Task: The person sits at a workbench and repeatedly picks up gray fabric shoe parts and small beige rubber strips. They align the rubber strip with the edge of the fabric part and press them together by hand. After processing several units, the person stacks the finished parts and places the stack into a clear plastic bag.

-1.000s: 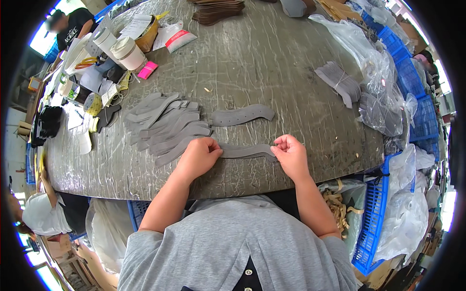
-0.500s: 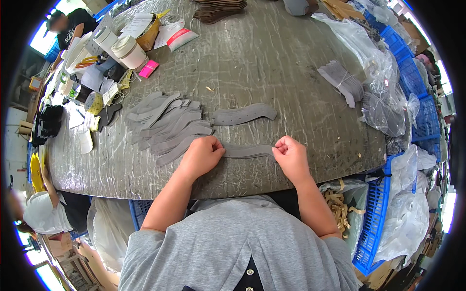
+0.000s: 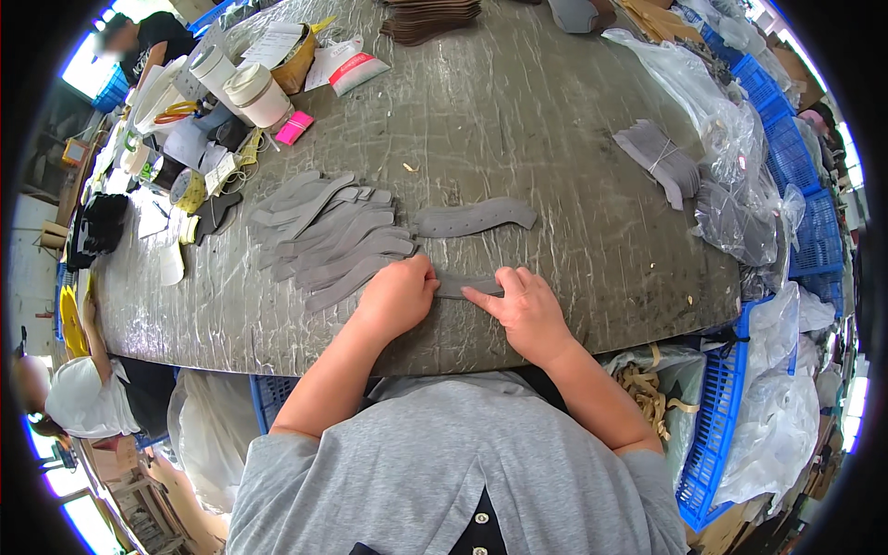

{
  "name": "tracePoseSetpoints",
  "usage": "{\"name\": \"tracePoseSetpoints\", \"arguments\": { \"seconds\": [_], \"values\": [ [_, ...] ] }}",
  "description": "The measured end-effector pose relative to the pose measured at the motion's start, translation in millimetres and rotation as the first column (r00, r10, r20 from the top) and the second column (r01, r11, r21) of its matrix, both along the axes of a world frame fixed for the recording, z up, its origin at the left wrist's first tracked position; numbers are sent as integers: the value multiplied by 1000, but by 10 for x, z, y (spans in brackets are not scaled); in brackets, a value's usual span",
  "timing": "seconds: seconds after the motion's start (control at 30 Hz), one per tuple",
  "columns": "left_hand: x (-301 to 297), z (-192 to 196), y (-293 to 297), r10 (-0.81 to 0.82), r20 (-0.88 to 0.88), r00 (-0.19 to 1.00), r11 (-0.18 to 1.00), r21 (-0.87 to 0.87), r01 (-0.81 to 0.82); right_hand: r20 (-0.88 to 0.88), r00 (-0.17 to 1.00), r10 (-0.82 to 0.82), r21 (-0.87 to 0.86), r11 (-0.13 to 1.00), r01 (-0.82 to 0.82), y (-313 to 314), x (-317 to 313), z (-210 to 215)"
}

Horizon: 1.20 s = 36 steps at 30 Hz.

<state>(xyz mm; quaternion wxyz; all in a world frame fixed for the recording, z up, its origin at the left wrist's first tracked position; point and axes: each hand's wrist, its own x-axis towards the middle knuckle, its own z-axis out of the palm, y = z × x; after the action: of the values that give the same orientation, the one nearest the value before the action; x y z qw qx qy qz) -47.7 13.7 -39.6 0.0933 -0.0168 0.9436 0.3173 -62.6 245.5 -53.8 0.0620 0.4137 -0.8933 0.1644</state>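
Note:
A grey curved strip (image 3: 453, 288), with a leather-like look, lies across the table in front of me. My left hand (image 3: 398, 296) pinches it at its left end. Over its right part is my right hand (image 3: 527, 314), with a finger and thumb on the strip and its right end hidden beneath the hand. Just beyond, another grey curved strip or small stack with a row of small holes (image 3: 476, 218) lies untouched. To the left, a spread pile of similar grey strips (image 3: 333, 236) reaches close to my left hand.
A tied grey bundle (image 3: 659, 162) lies right, beside clear plastic bags (image 3: 740, 203). Blue crates (image 3: 712, 416) line the right edge. White jars (image 3: 254, 95), tape and papers crowd the left. Brown stacked pieces (image 3: 427, 18) sit far off. Two people are at the left.
My right hand has moved left along the strip, from its right end toward my left hand, and its thumb and finger have spread. My left hand keeps its pinch.

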Motion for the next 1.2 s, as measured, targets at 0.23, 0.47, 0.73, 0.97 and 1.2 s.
{"name": "tracePoseSetpoints", "arguments": {
  "seconds": [0.23, 0.47, 0.73, 0.97, 1.2],
  "values": [
    [65, -115, -53, -6, -207, 978, 998, 63, 20, 39, 995, -91, -295, 950, 99, 62, 23, -179],
    [377, 243, -636, 432, 12, 902, 817, 418, -397, 152, 939, -310, -445, 827, 345, 276, 68, -206],
    [593, 227, -1252, 480, -453, 751, 815, -85, -573, 92, 984, -155, -273, 946, 175, 15, 5, -113],
    [524, -89, -873, 250, -147, 957, 954, -133, -269, 199, 980, -26, -270, 959, 81, 100, 62, -59],
    [421, 560, -73, -253, -276, 927, 967, -77, 241, 417, 907, 58, -506, 844, 178, -175, 216, 315]
  ]
}}
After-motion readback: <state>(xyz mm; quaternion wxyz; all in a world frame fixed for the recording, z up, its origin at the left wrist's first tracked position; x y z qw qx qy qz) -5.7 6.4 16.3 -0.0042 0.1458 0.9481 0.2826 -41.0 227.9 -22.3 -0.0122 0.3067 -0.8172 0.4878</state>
